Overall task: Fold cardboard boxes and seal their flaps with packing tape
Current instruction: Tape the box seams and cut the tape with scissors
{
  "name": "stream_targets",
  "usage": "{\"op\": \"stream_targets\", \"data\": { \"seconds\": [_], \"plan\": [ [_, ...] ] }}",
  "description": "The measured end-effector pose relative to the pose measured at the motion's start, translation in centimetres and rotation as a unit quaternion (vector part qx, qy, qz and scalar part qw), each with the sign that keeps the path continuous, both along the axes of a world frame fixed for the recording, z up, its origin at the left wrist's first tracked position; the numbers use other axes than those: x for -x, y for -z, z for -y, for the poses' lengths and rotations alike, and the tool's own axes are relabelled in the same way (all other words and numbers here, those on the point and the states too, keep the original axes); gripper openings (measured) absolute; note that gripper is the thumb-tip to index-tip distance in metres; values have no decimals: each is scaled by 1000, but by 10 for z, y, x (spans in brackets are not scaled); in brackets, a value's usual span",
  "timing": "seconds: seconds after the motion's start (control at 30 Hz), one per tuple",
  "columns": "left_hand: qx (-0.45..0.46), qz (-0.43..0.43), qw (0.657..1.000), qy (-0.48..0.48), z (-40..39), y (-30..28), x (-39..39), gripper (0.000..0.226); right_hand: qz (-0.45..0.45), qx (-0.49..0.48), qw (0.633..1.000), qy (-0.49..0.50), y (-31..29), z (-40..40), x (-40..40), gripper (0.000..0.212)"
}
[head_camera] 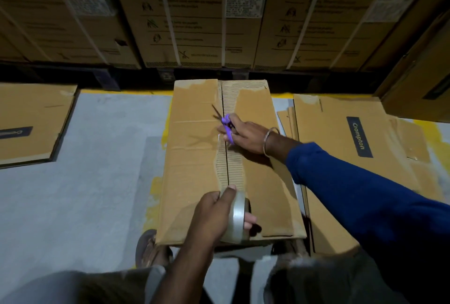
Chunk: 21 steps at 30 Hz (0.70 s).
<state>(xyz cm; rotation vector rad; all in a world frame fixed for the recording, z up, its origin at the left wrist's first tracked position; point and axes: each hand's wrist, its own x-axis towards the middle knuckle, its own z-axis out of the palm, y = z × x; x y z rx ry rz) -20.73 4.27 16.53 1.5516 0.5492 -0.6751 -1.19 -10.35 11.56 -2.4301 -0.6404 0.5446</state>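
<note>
Box [194, 162] stands on the grey floor [85, 157] directly ahead, top flaps closed and meeting at a central seam [227, 170]. Paper skin along the seam is torn, corrugation exposed. A clear tape strip appears to run along the seam from the roll toward the far hand; it is hard to make out.

Left hand [214, 216] grips the tape roll [239, 218] at the near end of the seam, thumb lying over the roll's top. Right hand [246, 137] holds purple scissors [225, 124] mid-seam, blades parted and pointing away; fingertips seem to press on the flaps.

Judged step: laying tape along the seam, then cutting.

To do it well: keep the roll taut and centred over the seam, press the strip flat onto the torn fluting where adhesion is likely poor, cut only after the tape laps over the box edge.

Surroundings: flattened cartons, left [31, 121] and right [353, 157]; strapped cartons [190, 16] stacked behind.
</note>
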Motion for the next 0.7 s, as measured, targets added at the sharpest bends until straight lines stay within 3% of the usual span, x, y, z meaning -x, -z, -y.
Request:
{"op": "stream_targets", "data": {
  "seconds": [0.1,0.37,0.57,0.7],
  "plan": [
    [17,0,1000,-25,3,1,0,47,-13,16,1000,-22,-3,9,48,25],
    [-62,66,996,-19,4,15,1,73,21,-7,1000,0,13,4,68,35],
    [-73,63,995,-8,3,5,26,66,20,29,999,22,22,-1,69,37],
    [-55,-18,997,49,-1,-1,89,52,15,33,999,27,29,-3,69,44]
  ]
}}
